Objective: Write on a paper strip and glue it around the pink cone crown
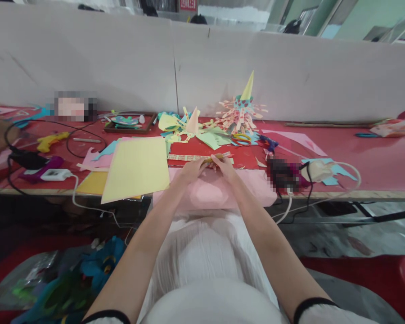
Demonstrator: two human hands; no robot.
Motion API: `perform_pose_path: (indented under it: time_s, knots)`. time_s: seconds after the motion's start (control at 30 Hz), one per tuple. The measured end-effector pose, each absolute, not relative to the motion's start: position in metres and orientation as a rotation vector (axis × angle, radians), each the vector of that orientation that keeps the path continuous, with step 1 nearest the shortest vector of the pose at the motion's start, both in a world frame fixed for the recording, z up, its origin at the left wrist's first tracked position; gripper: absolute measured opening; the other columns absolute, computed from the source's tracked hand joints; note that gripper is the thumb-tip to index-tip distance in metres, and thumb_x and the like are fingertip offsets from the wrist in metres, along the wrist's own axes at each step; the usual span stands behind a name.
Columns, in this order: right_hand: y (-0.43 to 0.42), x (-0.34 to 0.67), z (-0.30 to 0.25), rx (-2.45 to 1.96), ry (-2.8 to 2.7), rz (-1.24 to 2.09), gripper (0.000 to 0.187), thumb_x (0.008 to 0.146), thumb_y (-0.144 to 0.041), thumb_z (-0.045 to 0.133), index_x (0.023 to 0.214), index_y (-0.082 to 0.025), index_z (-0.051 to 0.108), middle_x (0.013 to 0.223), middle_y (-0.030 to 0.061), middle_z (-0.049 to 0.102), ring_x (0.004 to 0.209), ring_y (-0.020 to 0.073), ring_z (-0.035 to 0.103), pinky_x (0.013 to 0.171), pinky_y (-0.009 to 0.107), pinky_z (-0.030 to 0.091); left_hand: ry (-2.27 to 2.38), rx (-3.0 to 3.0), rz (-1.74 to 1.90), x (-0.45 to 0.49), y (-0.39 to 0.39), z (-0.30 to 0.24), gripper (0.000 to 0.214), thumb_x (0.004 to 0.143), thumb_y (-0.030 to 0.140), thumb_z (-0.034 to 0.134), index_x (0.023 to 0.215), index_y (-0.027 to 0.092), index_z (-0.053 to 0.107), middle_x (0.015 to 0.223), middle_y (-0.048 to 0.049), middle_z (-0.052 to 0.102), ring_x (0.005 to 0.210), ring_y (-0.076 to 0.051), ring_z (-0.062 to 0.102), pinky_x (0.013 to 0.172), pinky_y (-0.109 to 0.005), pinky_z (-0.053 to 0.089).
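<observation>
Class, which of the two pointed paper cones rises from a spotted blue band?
The tall yellow paper cone, above the spotted blue band. The shorter peach paper cone, left of it in the picture, shows no such band.

The person wore a white, crinkled garment (209, 245); its sleeves (319, 314), at near left and right, ended in narrow black bands (313, 302); hands (193, 171) were bare.

A long red table (374, 162) stands by a grey board (104, 58). Past the board is a green wall (371, 20). Low down, a red seat (388, 279) shows.
</observation>
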State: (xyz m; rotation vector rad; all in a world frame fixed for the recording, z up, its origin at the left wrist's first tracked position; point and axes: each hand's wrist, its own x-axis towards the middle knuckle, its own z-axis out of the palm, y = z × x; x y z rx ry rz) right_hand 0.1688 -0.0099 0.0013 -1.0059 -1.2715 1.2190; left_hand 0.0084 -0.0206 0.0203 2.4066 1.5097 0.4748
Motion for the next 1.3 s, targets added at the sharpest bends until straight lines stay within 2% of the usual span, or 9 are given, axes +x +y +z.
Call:
perform_pose_path:
  time_s: [0.1, 0.27, 0.57, 0.67, 0.77, 0.87, 0.97, 1.13, 1.3]
  knots:
    - [-0.013, 0.168, 0.003, -0.989, -1.266, 1.224, 0.042, 0.064, -0.058, 0.064, 0.061, -0.018, 0.055, 0.048, -0.0020, 0.056, 0.040, 0.0081, 0.047, 0.038, 0.021, 0.035, 1.501, 2.430, 0.461, 0.010, -0.021, 0.020, 0.030, 0.093, 0.035, 0.034, 0.109, 0.019, 0.053, 0.099, -0.0074, 0.066, 0.090, -0.021, 0.063, 0.069, -0.026, 0.042]
    - [-0.013, 0.167, 0.006, -0.965, -1.170, 1.189, 0.038, 0.069, -0.055, 0.062, 0.062, -0.020, 0.049, 0.042, -0.0059, 0.049, 0.033, 0.0059, 0.037, 0.032, 0.020, 0.026, 1.525, 2.436, 0.474, 0.019, -0.021, 0.020, 0.029, 0.094, 0.034, 0.033, 0.105, 0.017, 0.052, 0.093, -0.0094, 0.066, 0.084, -0.023, 0.064, 0.066, -0.028, 0.041]
    - [-0.010, 0.174, 0.007, -0.907, -1.057, 1.226, 0.041, 0.066, -0.060, 0.062, 0.067, -0.020, 0.052, 0.053, -0.0045, 0.051, 0.044, 0.0070, 0.045, 0.039, 0.020, 0.035, 1.490, 2.440, 0.589, 0.015, -0.022, 0.020, 0.024, 0.090, 0.035, 0.041, 0.097, 0.019, 0.056, 0.086, -0.0054, 0.066, 0.080, -0.020, 0.063, 0.066, -0.027, 0.043]
    - [-0.011, 0.179, 0.010, -0.877, -1.022, 1.301, 0.047, 0.070, -0.065, 0.054, 0.059, -0.021, 0.042, 0.052, -0.0047, 0.048, 0.042, 0.0061, 0.041, 0.037, 0.019, 0.031, 1.508, 2.423, 0.711, 0.013, -0.020, 0.018, 0.030, 0.088, 0.034, 0.044, 0.112, 0.018, 0.051, 0.103, -0.0083, 0.063, 0.091, -0.020, 0.061, 0.073, -0.028, 0.046]
    - [-0.017, 0.180, 0.013, -0.855, -1.211, 1.572, 0.051, 0.075, -0.065, 0.050, 0.053, -0.022, 0.033, 0.040, -0.0075, 0.033, 0.033, 0.0053, 0.028, 0.033, 0.020, 0.022, 1.482, 2.490, 1.026, 0.010, -0.015, 0.015, 0.043, 0.089, 0.030, 0.042, 0.130, 0.017, 0.038, 0.133, -0.0139, 0.045, 0.118, -0.021, 0.048, 0.090, -0.032, 0.043]
    - [-0.025, 0.178, 0.015, -0.856, -1.394, 1.731, 0.045, 0.074, -0.060, 0.056, 0.055, -0.021, 0.044, 0.034, -0.0083, 0.031, 0.031, 0.0056, 0.026, 0.033, 0.020, 0.020, 1.395, 2.675, 1.070, 0.009, -0.012, 0.012, 0.039, 0.091, 0.026, 0.040, 0.130, 0.024, 0.043, 0.141, -0.0105, 0.037, 0.123, -0.022, 0.044, 0.096, -0.036, 0.040]
    - [-0.028, 0.176, 0.015, -0.861, -1.422, 1.735, 0.040, 0.071, -0.056, 0.061, 0.062, -0.018, 0.053, 0.034, -0.0079, 0.036, 0.031, 0.0051, 0.028, 0.033, 0.019, 0.020, 1.346, 2.790, 0.859, 0.009, -0.012, 0.010, 0.031, 0.092, 0.023, 0.038, 0.120, 0.026, 0.053, 0.132, -0.0070, 0.048, 0.115, -0.020, 0.050, 0.093, -0.035, 0.041]
    - [-0.020, 0.176, 0.008, -0.890, -1.358, 1.616, 0.050, 0.077, -0.066, 0.045, 0.064, -0.018, 0.052, 0.035, -0.0075, 0.036, 0.031, 0.0050, 0.028, 0.033, 0.020, 0.019, 1.438, 2.736, 0.728, 0.009, -0.010, 0.010, 0.027, 0.092, 0.026, 0.038, 0.104, 0.017, 0.060, 0.101, -0.0089, 0.063, 0.097, -0.020, 0.057, 0.083, -0.032, 0.043]
    - [-0.019, 0.176, 0.007, -0.907, -1.325, 1.462, 0.038, 0.064, -0.050, 0.069, 0.083, -0.020, 0.056, 0.044, -0.0094, 0.049, 0.035, 0.0047, 0.038, 0.033, 0.017, 0.024, 1.498, 2.647, 0.636, 0.011, -0.011, 0.013, 0.028, 0.093, 0.028, 0.035, 0.102, 0.016, 0.059, 0.100, -0.0084, 0.064, 0.093, -0.019, 0.059, 0.080, -0.029, 0.043]
